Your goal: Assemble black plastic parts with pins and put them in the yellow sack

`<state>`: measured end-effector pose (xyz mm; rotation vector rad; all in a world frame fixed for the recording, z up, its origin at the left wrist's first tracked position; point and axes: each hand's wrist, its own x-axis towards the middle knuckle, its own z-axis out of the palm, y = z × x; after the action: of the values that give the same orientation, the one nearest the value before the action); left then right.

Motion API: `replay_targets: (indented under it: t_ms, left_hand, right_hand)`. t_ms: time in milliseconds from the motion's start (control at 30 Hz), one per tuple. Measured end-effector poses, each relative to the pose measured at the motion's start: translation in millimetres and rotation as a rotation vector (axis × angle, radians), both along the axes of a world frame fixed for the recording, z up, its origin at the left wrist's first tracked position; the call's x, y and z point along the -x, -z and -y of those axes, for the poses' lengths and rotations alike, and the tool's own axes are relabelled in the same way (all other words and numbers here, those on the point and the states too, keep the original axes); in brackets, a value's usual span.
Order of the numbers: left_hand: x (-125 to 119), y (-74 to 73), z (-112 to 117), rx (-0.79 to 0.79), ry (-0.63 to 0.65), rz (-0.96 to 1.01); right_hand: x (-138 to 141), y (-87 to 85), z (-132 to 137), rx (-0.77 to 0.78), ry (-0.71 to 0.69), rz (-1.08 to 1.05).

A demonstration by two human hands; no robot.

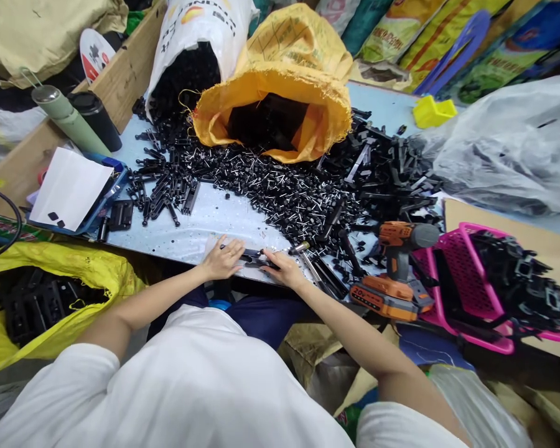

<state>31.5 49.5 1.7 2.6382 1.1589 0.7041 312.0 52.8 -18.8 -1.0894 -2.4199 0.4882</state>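
At the front edge of the table, a long black plastic part point(252, 256) lies between my two hands. My left hand point(224, 257) is closed over its left end, fingers bent across the top. On the other side my right hand point(284, 269) grips the right end between thumb and fingers. Whether a smaller piece is also under the right fingertips I cannot make out. Just beyond the hands spreads a heap of small black-headed screws point(280, 193). A cordless drill point(396, 274) stands to the right of my right hand.
Behind the heap, an orange sack point(280, 81) and a white sack point(200, 31) lie with their mouths toward me. A pink basket point(476, 274) of black parts is at right. A yellow bag point(126, 280) holds more parts at lower left. A green bottle point(68, 118) stands back left.
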Motion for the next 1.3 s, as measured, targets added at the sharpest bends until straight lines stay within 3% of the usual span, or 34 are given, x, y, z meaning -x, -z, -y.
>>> replay_targets:
  t_ms: [133, 233, 300, 400, 467, 600, 667, 767, 900, 967, 1033, 1100, 1200, 1267, 1300]
  left_hand:
    - [-20, -5.0, -9, 0.072, 0.113, -0.105]
    - [-17, -4.9, -14, 0.07, 0.152, -0.126]
    - [-11, -5.1, -16, 0.058, 0.174, -0.143]
    - [-4, -5.6, -20, 0.064, 0.235, -0.146]
    - [-5, -4.9, -25, 0.079, 0.249, -0.136]
    - [-19, -3.5, -37, 0.116, 0.052, -0.098]
    - [-26, -6.5, -42, 0.13, -0.064, -0.066]
    - [-25, -21.2, -40, 0.148, -0.128, 0.007]
    - [-11, -59.8, -6, 0.255, -0.002, 0.171]
    - [-8, -81.1, 22, 0.352, 0.078, 0.342]
    - [-13, -98.4, 49, 0.434, 0.13, 0.491]
    - [-25, -107.7, 67, 0.449, 0.133, 0.598]
    - [-44, -101.5, 73, 0.299, -0.018, 0.707]
    - [-49, -84.8, 61, 0.132, -0.117, 0.713]
    - [-49, -73.8, 51, 0.049, -0.147, 0.684]
  right_hand:
    - [-5, -8.4, -14, -0.02, -0.152, 0.088]
    - [-7, -12.7, -27, -0.039, -0.285, 0.158]
    - [-8, -13.7, -31, -0.041, -0.29, 0.192]
    - [-9, -14.9, -30, -0.036, -0.223, 0.244]
    - [-7, -16.9, -25, -0.036, -0.096, 0.297]
    - [1, -29.5, -16, -0.014, 0.114, 0.429]
    - [5, -43.6, -15, -0.018, 0.091, 0.466]
    - [9, -77.3, -15, -0.038, 0.021, 0.418]
    - [12, -129.3, 2, 0.015, -0.196, 0.12]
    - [19, -143.2, 19, 0.084, -0.348, -0.097]
    - [34, -142.1, 37, 0.151, -0.435, -0.321]
    - [60, -127.2, 48, 0.176, -0.385, -0.491]
    - [107, -93.4, 44, 0.106, 0.02, -0.607]
    - [130, -75.3, 21, 0.073, 0.265, -0.617]
    - [135, -69.9, 3, 0.073, 0.314, -0.606]
